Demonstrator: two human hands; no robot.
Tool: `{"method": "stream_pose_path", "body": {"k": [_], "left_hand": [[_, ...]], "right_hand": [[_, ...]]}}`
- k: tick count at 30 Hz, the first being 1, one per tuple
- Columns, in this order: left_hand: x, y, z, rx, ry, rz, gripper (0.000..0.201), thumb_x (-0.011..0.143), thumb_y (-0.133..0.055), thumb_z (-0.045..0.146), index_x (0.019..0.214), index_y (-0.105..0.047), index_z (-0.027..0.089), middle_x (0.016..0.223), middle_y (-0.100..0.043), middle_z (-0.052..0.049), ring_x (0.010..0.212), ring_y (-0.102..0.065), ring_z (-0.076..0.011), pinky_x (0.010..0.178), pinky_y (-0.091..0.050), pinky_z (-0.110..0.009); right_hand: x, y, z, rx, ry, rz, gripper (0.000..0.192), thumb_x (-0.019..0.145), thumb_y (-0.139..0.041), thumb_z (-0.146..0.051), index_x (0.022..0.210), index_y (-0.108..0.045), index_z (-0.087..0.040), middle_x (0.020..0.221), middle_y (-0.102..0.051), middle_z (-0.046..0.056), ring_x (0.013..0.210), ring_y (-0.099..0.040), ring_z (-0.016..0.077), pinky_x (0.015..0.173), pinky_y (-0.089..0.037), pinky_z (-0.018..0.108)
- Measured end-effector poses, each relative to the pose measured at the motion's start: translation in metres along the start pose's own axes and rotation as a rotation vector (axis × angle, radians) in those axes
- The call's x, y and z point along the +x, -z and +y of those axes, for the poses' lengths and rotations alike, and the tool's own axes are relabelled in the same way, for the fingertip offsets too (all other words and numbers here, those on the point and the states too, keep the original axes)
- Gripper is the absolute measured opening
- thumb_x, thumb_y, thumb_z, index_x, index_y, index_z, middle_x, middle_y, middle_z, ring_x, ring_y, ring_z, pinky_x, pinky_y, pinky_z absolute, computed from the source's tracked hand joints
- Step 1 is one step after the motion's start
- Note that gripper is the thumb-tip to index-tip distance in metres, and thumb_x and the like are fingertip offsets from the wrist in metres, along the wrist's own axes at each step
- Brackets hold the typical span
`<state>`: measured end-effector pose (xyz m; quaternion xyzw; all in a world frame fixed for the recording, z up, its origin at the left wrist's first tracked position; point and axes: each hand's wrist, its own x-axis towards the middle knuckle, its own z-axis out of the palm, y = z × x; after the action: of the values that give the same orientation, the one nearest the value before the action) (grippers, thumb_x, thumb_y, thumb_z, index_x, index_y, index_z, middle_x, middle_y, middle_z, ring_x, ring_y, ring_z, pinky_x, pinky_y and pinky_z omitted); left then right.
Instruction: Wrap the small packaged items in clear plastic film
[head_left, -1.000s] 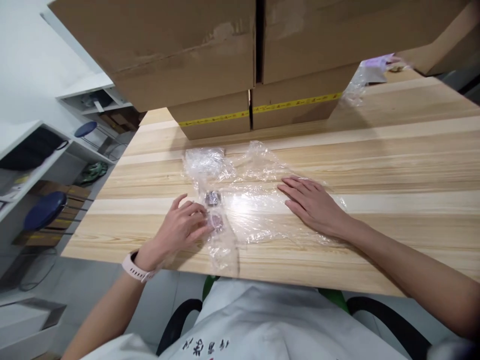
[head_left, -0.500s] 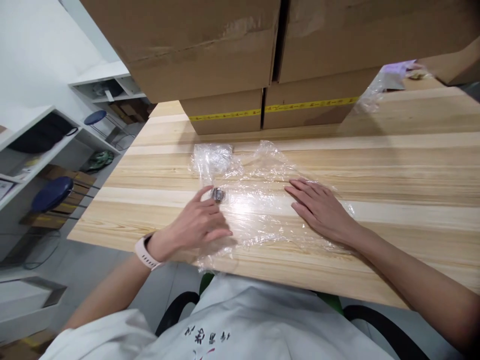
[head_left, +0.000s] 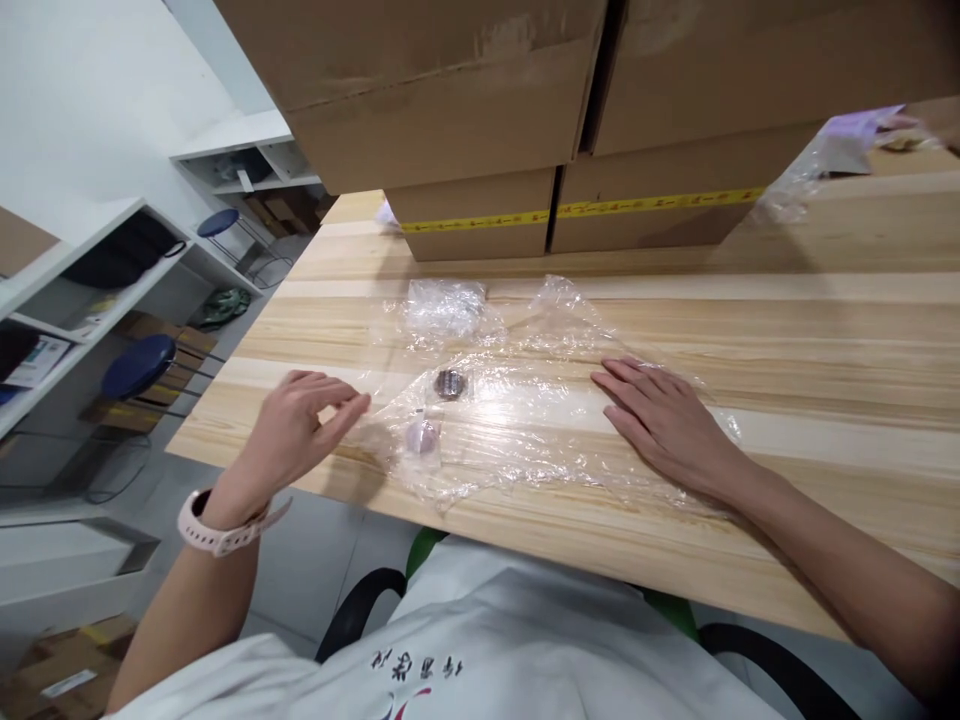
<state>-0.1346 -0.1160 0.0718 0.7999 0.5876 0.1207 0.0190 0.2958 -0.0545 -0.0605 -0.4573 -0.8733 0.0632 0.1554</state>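
A sheet of clear plastic wrap lies spread on the wooden table. On it sit two small round objects: a dark one and a pale pink one nearer the front edge. My right hand presses flat on the wrap's right side, fingers apart. My left hand hovers at the wrap's left edge, its fingertips pinched on the film's corner. A crumpled wad of clear plastic sits behind the sheet.
Stacked cardboard boxes with yellow tape stand at the back of the table. A clear bag lies at the far right. White shelves and blue stools stand to the left, beside the table's edge.
My left hand has left the two small round objects and drawn leftwards, pulling the wrap's left edge out flatter. My right hand stays flat on the wrap. The view has shifted right.
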Motion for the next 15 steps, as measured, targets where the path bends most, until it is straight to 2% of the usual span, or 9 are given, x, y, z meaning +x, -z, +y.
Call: {"method": "stream_pose_path", "body": {"k": [2,3,5,7,9,11,13,15], "left_hand": [[0.006,0.002,0.019,-0.282,-0.131,-0.156,0.033,0.101,-0.049,0.043,0.092,-0.074,0.023,0.102,-0.076,-0.008,0.095,-0.07,-0.0228,0.087,-0.053,-0.035],[0.008,0.001,0.028,-0.374,-0.184,-0.244,0.033,0.103,-0.047,0.042,0.102,-0.074,0.023,0.111,-0.075,-0.009,0.102,-0.069,-0.0227,0.089,-0.053,-0.034],[0.01,-0.002,0.038,-0.447,-0.216,-0.398,0.037,0.106,-0.041,0.041,0.108,-0.072,0.023,0.103,-0.076,-0.007,0.096,-0.07,-0.0202,0.084,-0.053,-0.031],[0.007,-0.005,0.035,-0.414,-0.134,-0.48,0.043,0.108,-0.035,0.042,0.098,-0.072,0.021,0.077,-0.071,-0.002,0.071,-0.067,-0.0158,0.068,-0.05,-0.026],[-0.001,-0.006,0.023,-0.31,-0.037,-0.496,0.051,0.107,-0.034,0.045,0.077,-0.066,0.02,0.056,-0.058,0.003,0.05,-0.054,-0.0123,0.053,-0.038,-0.025],[-0.009,-0.007,0.008,-0.171,0.039,-0.435,0.051,0.104,-0.042,0.05,0.067,-0.059,0.02,0.048,-0.048,0.004,0.043,-0.044,-0.0113,0.048,-0.029,-0.026],[-0.015,-0.009,-0.002,-0.096,0.075,-0.342,0.041,0.1,-0.052,0.052,0.076,-0.062,0.02,0.055,-0.055,0.004,0.047,-0.048,-0.0125,0.05,-0.03,-0.026],[-0.015,-0.016,-0.004,-0.105,0.026,-0.276,0.029,0.096,-0.061,0.049,0.098,-0.065,0.021,0.083,-0.07,-0.002,0.07,-0.063,-0.017,0.06,-0.042,-0.027]], "right_hand": [[0.0,0.0,0.0,0.0,0.005,0.004,0.048,0.106,-0.031,-0.043,0.149,-0.048,-0.027,0.156,-0.05,0.008,0.145,-0.045,0.0286,0.119,-0.036,0.054],[0.0,0.0,0.0,-0.001,0.007,0.006,0.049,0.106,-0.031,-0.042,0.149,-0.048,-0.027,0.155,-0.05,0.009,0.145,-0.045,0.0288,0.119,-0.036,0.055],[0.0,0.001,-0.001,-0.002,0.007,0.009,0.049,0.106,-0.031,-0.042,0.149,-0.048,-0.027,0.156,-0.05,0.009,0.145,-0.045,0.0291,0.118,-0.037,0.055],[0.0,0.002,-0.001,-0.001,0.005,0.008,0.049,0.106,-0.031,-0.043,0.149,-0.048,-0.027,0.156,-0.05,0.009,0.145,-0.045,0.0293,0.118,-0.037,0.055],[0.0,0.002,-0.002,0.0,0.002,0.002,0.049,0.106,-0.03,-0.043,0.149,-0.048,-0.027,0.156,-0.05,0.009,0.144,-0.046,0.0295,0.117,-0.038,0.055],[0.0,0.002,-0.002,-0.001,-0.001,-0.002,0.049,0.106,-0.03,-0.043,0.148,-0.049,-0.027,0.156,-0.05,0.008,0.144,-0.046,0.0296,0.117,-0.038,0.055],[0.0,0.002,-0.002,-0.005,0.0,0.002,0.049,0.106,-0.03,-0.044,0.147,-0.05,-0.026,0.156,-0.05,0.008,0.144,-0.046,0.0294,0.117,-0.038,0.055],[0.0,0.001,-0.001,-0.009,0.003,0.012,0.049,0.106,-0.03,-0.044,0.147,-0.05,-0.025,0.155,-0.051,0.008,0.143,-0.047,0.0292,0.117,-0.038,0.054]]}}
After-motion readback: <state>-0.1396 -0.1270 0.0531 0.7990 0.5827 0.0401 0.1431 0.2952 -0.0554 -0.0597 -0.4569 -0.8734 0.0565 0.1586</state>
